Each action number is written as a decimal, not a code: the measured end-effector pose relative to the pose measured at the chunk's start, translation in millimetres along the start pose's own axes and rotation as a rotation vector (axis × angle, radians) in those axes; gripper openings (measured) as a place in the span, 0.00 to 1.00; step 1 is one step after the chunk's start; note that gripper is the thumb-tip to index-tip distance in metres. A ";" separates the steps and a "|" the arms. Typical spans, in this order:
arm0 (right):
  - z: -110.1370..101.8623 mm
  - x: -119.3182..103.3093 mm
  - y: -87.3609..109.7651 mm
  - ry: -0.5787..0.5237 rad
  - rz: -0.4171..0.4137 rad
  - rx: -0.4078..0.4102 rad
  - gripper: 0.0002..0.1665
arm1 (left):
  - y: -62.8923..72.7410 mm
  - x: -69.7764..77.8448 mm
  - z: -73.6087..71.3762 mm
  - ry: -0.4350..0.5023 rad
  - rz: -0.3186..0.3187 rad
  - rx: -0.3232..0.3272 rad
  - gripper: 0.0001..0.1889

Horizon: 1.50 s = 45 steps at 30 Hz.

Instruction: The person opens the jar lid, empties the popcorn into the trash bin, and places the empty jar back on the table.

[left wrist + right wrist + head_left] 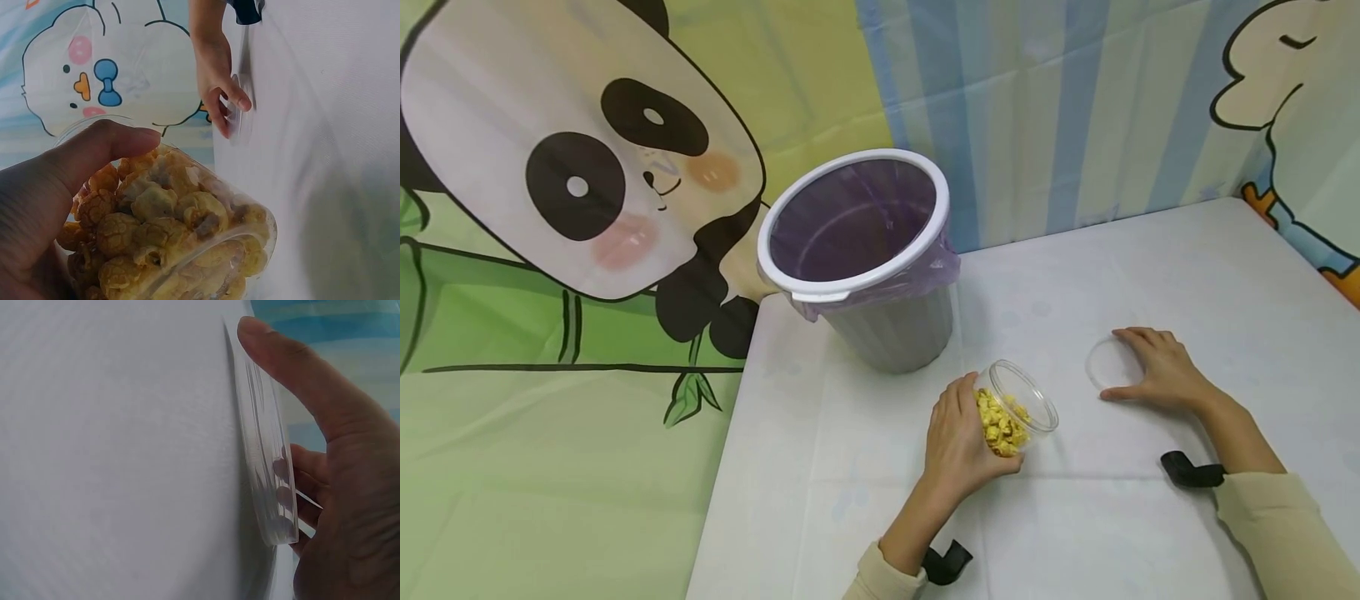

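Closest to the left wrist camera, the left hand grips a clear jar, its thumb on one side and its fingers curled around the other. Popcorn, yellow and rounded, sits inside; the jar is uncovered and tilted, its mouth turned toward the right. Whether its base touches the white table I cannot tell. Farther over, the right hand holds a round clear lid by its rim, thumb and fingers spread wide at opposite edges; the lid is low and nearly level, at or just above the table, well apart from the jar. Beyond the jar, to its left, stands a grey bin with a purple liner folded over its edge beneath a white rim. Behind the bin hangs a printed cloth showing a panda. Both arms wear cream sleeves.
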State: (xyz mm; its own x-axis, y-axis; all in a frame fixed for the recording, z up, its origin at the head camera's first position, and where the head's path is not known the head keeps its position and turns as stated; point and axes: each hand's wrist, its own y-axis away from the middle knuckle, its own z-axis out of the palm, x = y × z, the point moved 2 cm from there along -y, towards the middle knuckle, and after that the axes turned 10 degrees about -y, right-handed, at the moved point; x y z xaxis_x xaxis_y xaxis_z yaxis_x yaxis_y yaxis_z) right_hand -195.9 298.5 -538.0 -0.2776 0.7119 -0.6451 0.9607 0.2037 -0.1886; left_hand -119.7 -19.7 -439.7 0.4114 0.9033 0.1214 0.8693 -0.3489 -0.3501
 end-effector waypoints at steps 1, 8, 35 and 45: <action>0.0 -0.4 0.2 0.002 0.004 -0.007 0.62 | 0.1 -0.3 -0.4 0.002 -0.001 0.002 0.58; 1.4 -1.7 1.8 0.032 0.022 -0.041 0.65 | -0.2 -4.4 -3.7 0.015 -0.012 0.020 0.57; -61.0 -142.2 -93.1 -0.192 -0.240 0.097 0.40 | 15.4 -7.5 -9.1 -0.006 -0.020 0.038 0.58; -64.7 -249.9 -174.0 -0.374 -0.341 0.085 0.46 | 24.0 -11.6 -12.3 -0.032 -0.019 0.090 0.58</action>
State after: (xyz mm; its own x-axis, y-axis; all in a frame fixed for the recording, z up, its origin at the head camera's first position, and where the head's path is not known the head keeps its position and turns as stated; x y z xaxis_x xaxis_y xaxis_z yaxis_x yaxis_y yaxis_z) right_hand -293.5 128.6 -296.1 -0.5720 0.3221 -0.7543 0.8161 0.3158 -0.4840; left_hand -100.1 -41.7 -438.1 0.3846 0.9176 0.1000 0.8484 -0.3087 -0.4300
